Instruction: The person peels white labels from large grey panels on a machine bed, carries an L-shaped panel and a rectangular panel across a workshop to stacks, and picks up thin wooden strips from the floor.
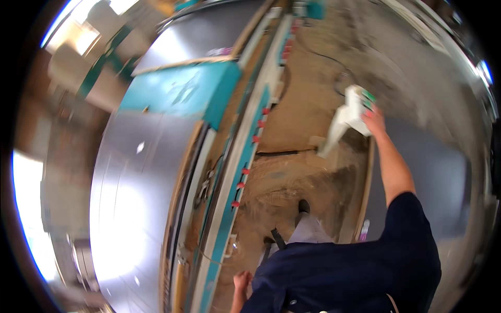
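Observation:
My right hand [373, 121] reaches out to a white control box [357, 108] on a slanted white post [334, 130]. Its fingers lie against the edge of the box's top, beside a green panel [368, 96]. Blur hides just what the fingertips touch. Low in the picture, my left hand [242, 282] hangs near my body with its fingers curled in, and nothing shows in it. The long machine edge [229, 198], white and teal with several red knobs, runs to the left of it.
A large grey sheet [130, 193] lies on the machine at left, below a teal beam [167, 88]. Another dark grey panel [417, 177] is at right. On the dusty floor [292, 130] lie a black cable [284, 153] by the post and a thin hose [329, 57] farther off.

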Demonstrator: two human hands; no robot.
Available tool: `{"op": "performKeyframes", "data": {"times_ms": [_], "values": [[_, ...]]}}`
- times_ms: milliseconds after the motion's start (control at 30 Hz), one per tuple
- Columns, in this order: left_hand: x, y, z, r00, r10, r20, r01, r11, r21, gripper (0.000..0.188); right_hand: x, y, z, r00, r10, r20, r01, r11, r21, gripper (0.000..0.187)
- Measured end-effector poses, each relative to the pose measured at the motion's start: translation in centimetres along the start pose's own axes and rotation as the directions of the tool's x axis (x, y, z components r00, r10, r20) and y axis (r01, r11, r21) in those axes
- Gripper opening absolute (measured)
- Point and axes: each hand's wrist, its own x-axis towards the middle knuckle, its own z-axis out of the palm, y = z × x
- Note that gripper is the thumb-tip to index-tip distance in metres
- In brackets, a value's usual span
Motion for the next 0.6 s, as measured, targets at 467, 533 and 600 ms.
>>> {"op": "performKeyframes", "data": {"times_ms": [467,533,600], "values": [[7.4,10.0,1.6,0.852,-0.523,-0.028,0.443,0.748,-0.495,0.039,5.4,1.1,9.2,0.935,-0.354,-0.033,0.355,0.935,0.025,0.044],[7.6,10.0,1.3,0.836,-0.549,-0.019,0.458,0.716,-0.527,0.038,2.2,-4.3,14.1,0.905,-0.354,0.235,0.242,0.884,0.399,0.041],[7.5,9.3,1.0,0.818,-0.576,-0.01,0.465,0.67,-0.579,0.037,-3.3,-13.6,16.0,0.838,-0.373,0.398,0.193,0.885,0.423,0.042]]}}
